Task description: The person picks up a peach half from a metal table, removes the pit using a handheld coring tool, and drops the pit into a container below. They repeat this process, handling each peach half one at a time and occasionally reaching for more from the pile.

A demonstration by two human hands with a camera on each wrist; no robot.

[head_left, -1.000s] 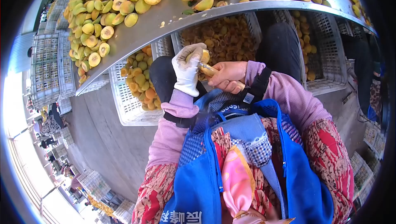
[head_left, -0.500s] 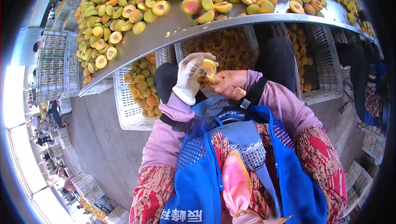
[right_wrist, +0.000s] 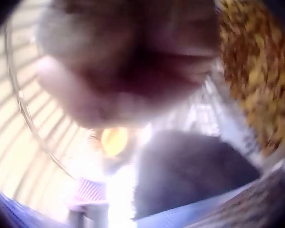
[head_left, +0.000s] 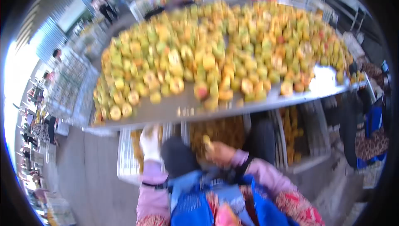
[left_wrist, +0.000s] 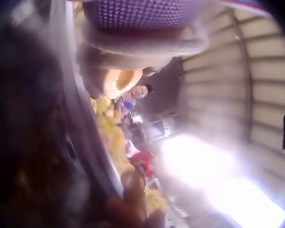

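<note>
Surely, the broad desk [head_left: 166,110] is the largest thing, and it carries a wide heap of cut fruit [head_left: 166,47]. Below its edge are the left crate [head_left: 126,159], with fruit in it, and the middle crate [head_left: 185,133]. The left hand [head_left: 151,143], in its glove, appears over the left crate, near the desk edge; its height I cannot tell. This hand grips a fruit half [left_wrist: 114,82], with the hollow visible. The right hand [head_left: 223,153] has its fingers curled round a small yellowish thing [head_left: 207,140], too blurred to name. I judge it is the step of moving the half away; the next move calls for steady aim, then loosened left fingers.
</note>
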